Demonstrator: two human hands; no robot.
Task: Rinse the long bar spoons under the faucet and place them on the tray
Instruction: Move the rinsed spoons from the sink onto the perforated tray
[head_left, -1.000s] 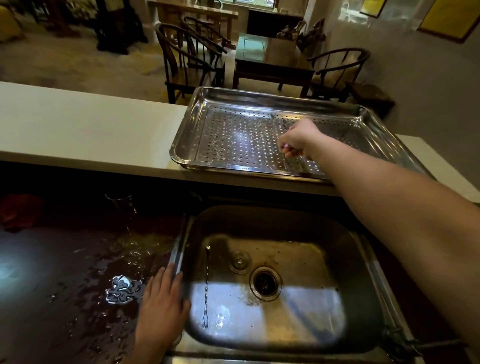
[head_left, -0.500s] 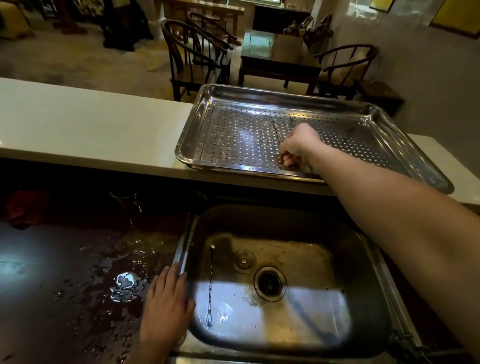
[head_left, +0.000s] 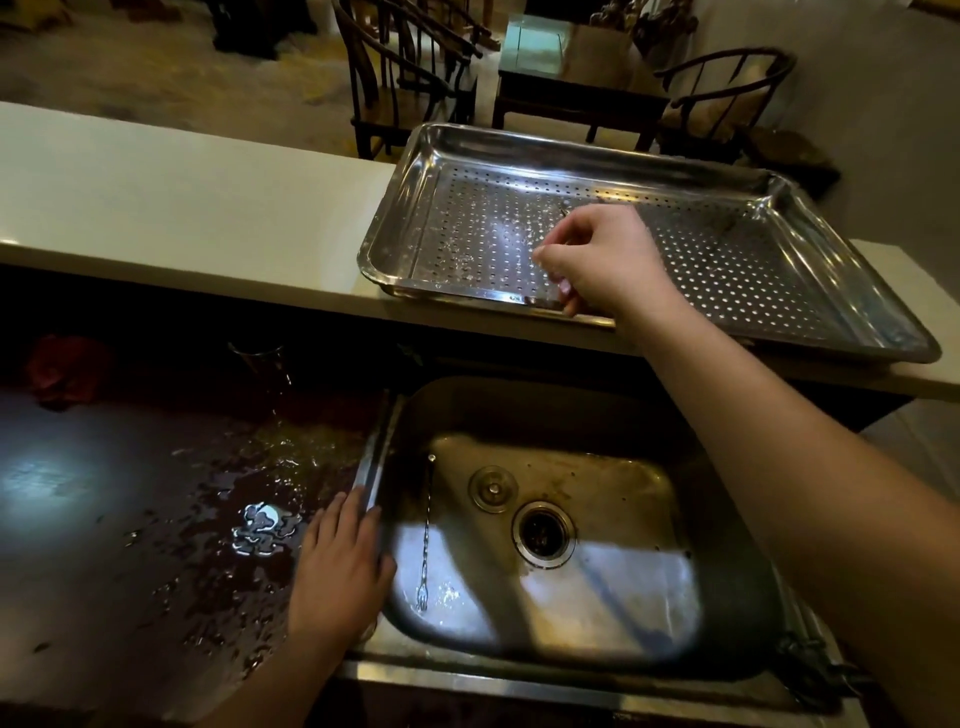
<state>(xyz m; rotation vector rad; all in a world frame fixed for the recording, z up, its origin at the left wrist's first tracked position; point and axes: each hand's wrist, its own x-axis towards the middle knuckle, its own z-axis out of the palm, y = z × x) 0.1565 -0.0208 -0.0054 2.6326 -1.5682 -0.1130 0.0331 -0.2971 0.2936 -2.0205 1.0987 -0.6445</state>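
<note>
The sink spoon (head_left: 426, 535) lies lengthwise away from the person, just beside the flat, empty left hand (head_left: 337, 566); the far right hand (head_left: 597, 265) pinches a tray spoon (head_left: 563, 210).

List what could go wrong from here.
1. The right hand seems to pinch a bar spoon close to the tray's front rim. Released there, the spoon might slide over the rim and drop into the sink below.
2. The left hand rests on the sink's edge beside the wet counter and could slip.
3. The second spoon lies on the sink floor and is easy to overlook.
</note>
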